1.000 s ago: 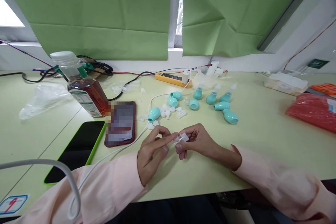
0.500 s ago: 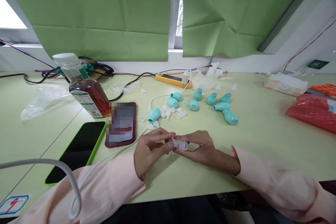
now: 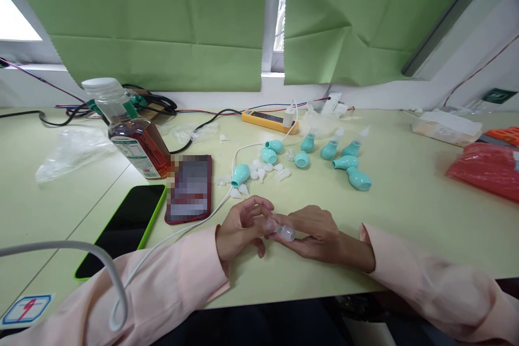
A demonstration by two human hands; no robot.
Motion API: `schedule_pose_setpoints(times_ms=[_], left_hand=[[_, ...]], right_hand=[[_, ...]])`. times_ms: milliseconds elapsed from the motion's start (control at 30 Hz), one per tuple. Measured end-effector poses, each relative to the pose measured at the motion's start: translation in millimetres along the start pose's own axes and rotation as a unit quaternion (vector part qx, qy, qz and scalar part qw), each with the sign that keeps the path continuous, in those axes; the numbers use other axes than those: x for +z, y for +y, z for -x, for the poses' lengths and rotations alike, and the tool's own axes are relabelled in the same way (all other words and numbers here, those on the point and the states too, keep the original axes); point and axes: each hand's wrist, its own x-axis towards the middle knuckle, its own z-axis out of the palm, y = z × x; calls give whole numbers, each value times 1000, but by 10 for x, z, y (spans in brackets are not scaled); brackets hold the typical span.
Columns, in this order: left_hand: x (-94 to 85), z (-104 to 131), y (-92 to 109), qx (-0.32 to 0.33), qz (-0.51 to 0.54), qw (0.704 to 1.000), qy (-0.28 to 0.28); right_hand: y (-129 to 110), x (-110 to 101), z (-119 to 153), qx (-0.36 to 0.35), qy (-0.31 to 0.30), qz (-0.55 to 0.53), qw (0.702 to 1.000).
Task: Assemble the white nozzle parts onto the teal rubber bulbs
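With hands together above the pale-green flat tabletop, we are pinching a small clear plastic tube in our right hand, our left hand meeting its end, grip unclear, and judging it light, stiff, slippery, best held mid-barrel.

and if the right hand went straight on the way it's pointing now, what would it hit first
Most likely the left hand: the right hand, holding a clear plastic piece, points at its fingers. Any gap between them is hard to judge.
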Motion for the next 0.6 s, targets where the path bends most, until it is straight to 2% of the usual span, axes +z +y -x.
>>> schedule_pose_setpoints(times_ms=[133, 267, 400, 600], left_hand=[[-7, -1, -3, -19, -3, 1000, 22], [-43, -9, -1, -26, 12, 1000, 10], [-41, 7, 23, -24, -11, 999, 29], [-3, 25, 24, -4, -40, 997, 64]], right_hand=[[0, 23, 3, 39, 12, -31, 999], [17, 57, 16, 62, 9, -60, 996], [29, 56, 0, 56, 15, -68, 996], [57, 44, 34, 39, -10, -71, 997]])
